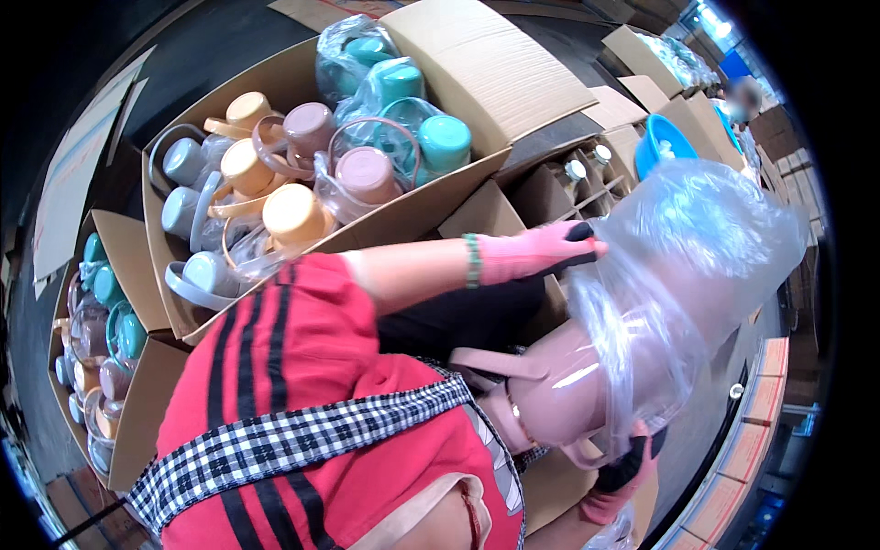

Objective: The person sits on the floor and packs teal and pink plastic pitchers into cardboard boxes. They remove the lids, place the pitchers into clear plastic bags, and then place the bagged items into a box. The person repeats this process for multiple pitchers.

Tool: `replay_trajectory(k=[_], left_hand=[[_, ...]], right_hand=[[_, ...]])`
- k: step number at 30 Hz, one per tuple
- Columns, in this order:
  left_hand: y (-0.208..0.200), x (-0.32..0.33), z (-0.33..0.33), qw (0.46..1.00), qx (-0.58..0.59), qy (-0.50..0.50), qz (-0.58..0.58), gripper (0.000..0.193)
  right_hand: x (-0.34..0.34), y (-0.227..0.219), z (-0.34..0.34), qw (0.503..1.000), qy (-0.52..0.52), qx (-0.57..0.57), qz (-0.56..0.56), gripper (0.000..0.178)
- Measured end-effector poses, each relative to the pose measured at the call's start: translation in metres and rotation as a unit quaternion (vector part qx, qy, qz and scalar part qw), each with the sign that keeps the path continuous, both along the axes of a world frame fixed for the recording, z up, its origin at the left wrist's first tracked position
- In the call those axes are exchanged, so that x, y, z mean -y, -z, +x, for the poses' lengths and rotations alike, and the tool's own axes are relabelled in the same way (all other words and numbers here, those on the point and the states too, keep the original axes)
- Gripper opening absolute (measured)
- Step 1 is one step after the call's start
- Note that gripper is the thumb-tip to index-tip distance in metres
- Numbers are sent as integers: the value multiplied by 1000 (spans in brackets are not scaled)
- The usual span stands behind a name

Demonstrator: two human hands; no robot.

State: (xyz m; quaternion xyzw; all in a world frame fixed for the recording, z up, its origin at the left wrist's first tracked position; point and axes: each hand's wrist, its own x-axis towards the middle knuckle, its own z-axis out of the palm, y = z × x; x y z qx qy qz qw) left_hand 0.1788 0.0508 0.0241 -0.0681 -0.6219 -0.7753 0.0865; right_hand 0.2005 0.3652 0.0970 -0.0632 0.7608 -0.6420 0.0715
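A glossy mauve-pink jug point(566, 378) with a handle and a thin gold ring round its narrow end lies tilted in front of my body. A clear plastic bag point(724, 238) covers its wide end and part of its side. My left hand point(541, 252), in a pink glove with black fingertips, is closed on the bag's edge above the jug. My right hand point(625, 477), gloved alike, is closed at the bag's lower edge beside the jug's spout-like part. Part of its fingers is hidden behind the jug and film.
On the left, an open carton point(367, 225) holds several grey, orange, mauve and teal jugs, some bagged. A smaller carton point(137, 403) of jugs stands beside it. Ahead are a divided carton point(541, 192) with white-capped items and a blue basin point(662, 145). Another person point(744, 96) is far right.
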Motion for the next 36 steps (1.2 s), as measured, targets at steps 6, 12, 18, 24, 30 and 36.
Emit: replay_trajectory(k=[6,12,18,24,30,36], left_hand=[[12,-74,19,977,110,148,-109,96],[11,-49,41,947,162,252,-114,86],[-46,-42,42,936,69,240,-248,66],[10,-61,-10,966,241,70,-64,72],[0,-91,13,958,188,195,93,98],[-65,-5,85,982,-93,20,-163,103]], right_hand=[[14,28,25,945,147,-199,215,54],[-25,24,18,877,-156,-263,370,37],[-13,18,13,841,-142,-97,512,44],[-51,71,23,949,-76,3,306,38],[1,56,14,983,-54,45,172,35],[104,20,-21,983,-172,16,65,32]])
